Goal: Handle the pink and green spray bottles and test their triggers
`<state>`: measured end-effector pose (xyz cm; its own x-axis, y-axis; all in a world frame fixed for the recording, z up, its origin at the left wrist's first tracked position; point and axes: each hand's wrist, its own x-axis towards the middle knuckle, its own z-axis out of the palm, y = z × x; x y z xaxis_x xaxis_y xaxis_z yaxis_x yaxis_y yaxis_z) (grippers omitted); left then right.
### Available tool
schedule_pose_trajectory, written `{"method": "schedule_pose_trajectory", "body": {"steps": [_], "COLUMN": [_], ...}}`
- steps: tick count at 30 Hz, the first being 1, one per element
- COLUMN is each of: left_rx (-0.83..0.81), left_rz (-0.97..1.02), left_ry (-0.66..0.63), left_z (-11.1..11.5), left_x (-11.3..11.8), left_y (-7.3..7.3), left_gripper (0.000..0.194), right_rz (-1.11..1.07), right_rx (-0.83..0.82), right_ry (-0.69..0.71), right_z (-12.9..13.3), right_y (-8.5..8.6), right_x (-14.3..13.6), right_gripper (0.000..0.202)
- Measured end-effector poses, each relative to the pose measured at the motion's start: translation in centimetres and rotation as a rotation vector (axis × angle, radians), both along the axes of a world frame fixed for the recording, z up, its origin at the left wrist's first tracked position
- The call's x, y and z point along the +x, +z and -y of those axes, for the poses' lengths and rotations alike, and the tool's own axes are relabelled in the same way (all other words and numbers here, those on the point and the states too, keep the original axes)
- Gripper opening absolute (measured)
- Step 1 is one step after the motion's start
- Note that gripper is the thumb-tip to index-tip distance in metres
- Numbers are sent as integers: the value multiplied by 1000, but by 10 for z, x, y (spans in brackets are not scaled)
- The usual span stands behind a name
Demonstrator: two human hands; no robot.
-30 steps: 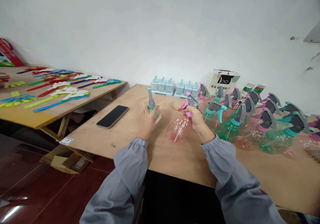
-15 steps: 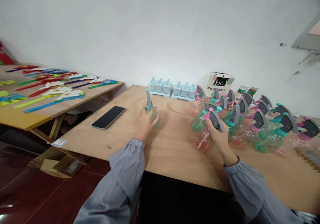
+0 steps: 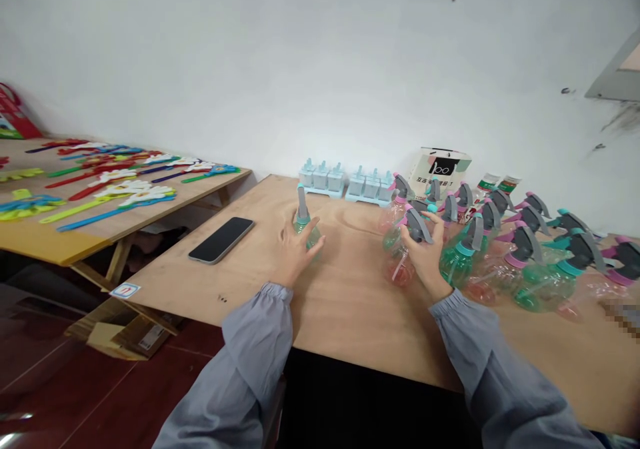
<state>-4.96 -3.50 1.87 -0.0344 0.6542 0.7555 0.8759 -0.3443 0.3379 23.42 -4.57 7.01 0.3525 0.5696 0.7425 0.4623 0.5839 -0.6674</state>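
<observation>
A green-tinted clear spray bottle (image 3: 314,238) with a grey trigger head stands upright on the wooden table, near its middle. Around its body my left hand (image 3: 296,252) is closed, thumb on the right side. To the right is a pink-tinted spray bottle (image 3: 401,269), its grey and pink head level with my right hand (image 3: 425,252). Thumb and fingers of that hand are apart on either side of the head; whether they still touch it is hard to see. More spray bottles, pink (image 3: 505,269) and green (image 3: 456,262), stand packed beside and behind my right hand.
A black phone (image 3: 221,239) lies left of my left hand. Pale blue ice-pop molds (image 3: 321,177) and a printed box (image 3: 436,174) stand along the wall. Colourful hand-shaped clappers (image 3: 120,195) cover another table at left. A cardboard box (image 3: 127,335) sits below.
My right hand has shifted slightly left with the pink bottle, and its fingers have spread from around the head. My left hand stays at the green bottle. The view has tilted slightly.
</observation>
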Motion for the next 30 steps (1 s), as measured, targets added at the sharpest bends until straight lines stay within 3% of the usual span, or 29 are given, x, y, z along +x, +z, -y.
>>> {"method": "schedule_pose_trajectory", "body": {"steps": [5, 9, 11, 14, 18, 22, 26, 30], "left_rx": [196, 339, 269, 10, -253, -220, -372, -412], "left_rz": [158, 374, 459, 568, 684, 933, 1278, 1412], "left_ry": [-10, -71, -113, -194, -389, -603, -902, -1049], "left_z": [5, -3, -12, -29, -43, -37, -17, -3], "left_x": [1, -4, -9, -15, -13, 5, 25, 32], "left_y": [1, 6, 16, 37, 60, 63, 59, 59], "left_gripper": [43, 59, 69, 76, 51, 28, 28, 28], "right_rz": [-5, 73, 126, 132, 91, 89, 95, 95], "right_rx": [-71, -134, -168, -191, -198, -218, -197, -197], "right_ry": [28, 48, 82, 105, 59, 52, 63, 105], "right_z": [0, 1, 2, 5, 11, 17, 17, 15], "right_y": [-5, -15, -23, -37, -55, -65, -66, -64], "right_x": [4, 9, 11, 14, 17, 19, 19, 19], "right_gripper": [52, 41, 36, 38, 43, 50, 47, 44]}}
